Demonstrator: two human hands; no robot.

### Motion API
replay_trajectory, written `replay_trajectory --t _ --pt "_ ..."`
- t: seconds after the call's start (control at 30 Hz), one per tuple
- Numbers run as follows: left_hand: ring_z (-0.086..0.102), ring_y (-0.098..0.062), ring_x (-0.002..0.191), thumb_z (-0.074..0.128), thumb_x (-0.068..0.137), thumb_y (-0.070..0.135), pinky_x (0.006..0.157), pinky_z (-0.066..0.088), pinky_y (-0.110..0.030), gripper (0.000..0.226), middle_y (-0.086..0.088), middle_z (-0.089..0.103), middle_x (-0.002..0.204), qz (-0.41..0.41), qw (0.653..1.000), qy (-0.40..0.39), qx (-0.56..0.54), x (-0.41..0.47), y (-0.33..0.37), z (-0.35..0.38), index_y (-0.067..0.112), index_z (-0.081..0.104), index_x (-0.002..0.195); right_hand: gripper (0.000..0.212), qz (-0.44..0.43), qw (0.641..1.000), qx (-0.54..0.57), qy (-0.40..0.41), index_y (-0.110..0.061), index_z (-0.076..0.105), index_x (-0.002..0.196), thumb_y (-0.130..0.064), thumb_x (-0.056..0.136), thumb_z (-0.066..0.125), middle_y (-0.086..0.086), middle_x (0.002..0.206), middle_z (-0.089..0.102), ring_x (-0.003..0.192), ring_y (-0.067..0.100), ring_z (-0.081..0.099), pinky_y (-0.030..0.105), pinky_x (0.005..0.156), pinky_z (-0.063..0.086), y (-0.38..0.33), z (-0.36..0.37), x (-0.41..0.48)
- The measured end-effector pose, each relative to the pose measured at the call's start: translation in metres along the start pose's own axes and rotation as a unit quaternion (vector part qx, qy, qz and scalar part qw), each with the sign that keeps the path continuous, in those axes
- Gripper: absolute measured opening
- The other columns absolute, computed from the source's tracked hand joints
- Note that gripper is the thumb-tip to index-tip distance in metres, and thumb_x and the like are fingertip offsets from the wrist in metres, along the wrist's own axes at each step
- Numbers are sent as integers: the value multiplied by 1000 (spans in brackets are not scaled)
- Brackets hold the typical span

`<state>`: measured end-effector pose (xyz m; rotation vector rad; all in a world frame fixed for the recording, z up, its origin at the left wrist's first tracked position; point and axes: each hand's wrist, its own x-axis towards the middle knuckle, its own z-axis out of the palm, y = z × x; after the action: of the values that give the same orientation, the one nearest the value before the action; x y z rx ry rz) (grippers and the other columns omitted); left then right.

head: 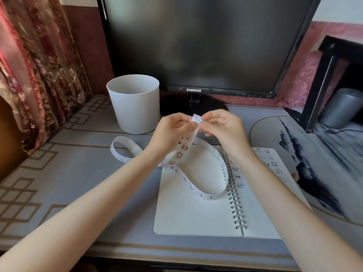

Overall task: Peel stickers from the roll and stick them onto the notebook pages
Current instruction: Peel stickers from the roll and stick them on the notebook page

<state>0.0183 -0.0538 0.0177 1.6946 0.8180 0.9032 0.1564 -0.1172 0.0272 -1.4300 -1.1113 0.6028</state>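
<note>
Together, left hand (172, 130) and right hand (222, 126) pinch the sticker strip's (185, 147) top end.

The monitor (206, 44) bears "SAMSUNG" on its lower bezel.

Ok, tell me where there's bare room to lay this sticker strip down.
Bare desk lies left of the notebook, in front of the white bucket; the lower left page is free too. Crowded where the sticker strip loops.
</note>
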Motion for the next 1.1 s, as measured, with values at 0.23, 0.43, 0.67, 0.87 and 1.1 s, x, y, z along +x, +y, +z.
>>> replay_trajectory --t 0.23,0.43,0.67,0.87,1.1 --pt "71 -22 86 65 87 12 82 56 -32 16 -12 74 89 -15 996 -7 -84 3 -13 13 3 64 101 9 -31 998 -39 28 -9 73 88 -5 80 70 2 83 72 77 6 67 19 70 54 11 -2 3" --pt "71 -26 87 64 88 11 87 54 -39 9 -8 75 85 8 995 -8 -97 -1 -21 14 11 66 97 9 -30 999 -20 5 -6 71 86 0 80 70 2 78 70 66 -3 63 8 61 46 12 -2 1" --pt "71 -26 88 64 88 11 89 53 -45 7 -6 75 83 17 995 -19 -95 -2 -24 13 14 66 94 10 -15 1000 1 -12 -11 69 82 -2 78 72 3 77 69 67 2 64 11 60 47 14 -5 3" --pt "70 -23 89 67 85 16 86 54 -43 7 -3 75 84 26 996 -21 -79 -1 -23 13 19 68 92 9 2 1000 2 -1 -11 68 81 -4 78 73 4 80 69 68 1 62 11 61 46 15 -6 4" --pt "71 -13 85 70 83 9 86 55 -32 12 0 75 84 51 998 10 -46 -7 -21 16 17 70 93 2 65 998 -3 -17 -17 70 82 -16 81 72 2 89 73 83 7 66 14 64 49 14 -6 2"
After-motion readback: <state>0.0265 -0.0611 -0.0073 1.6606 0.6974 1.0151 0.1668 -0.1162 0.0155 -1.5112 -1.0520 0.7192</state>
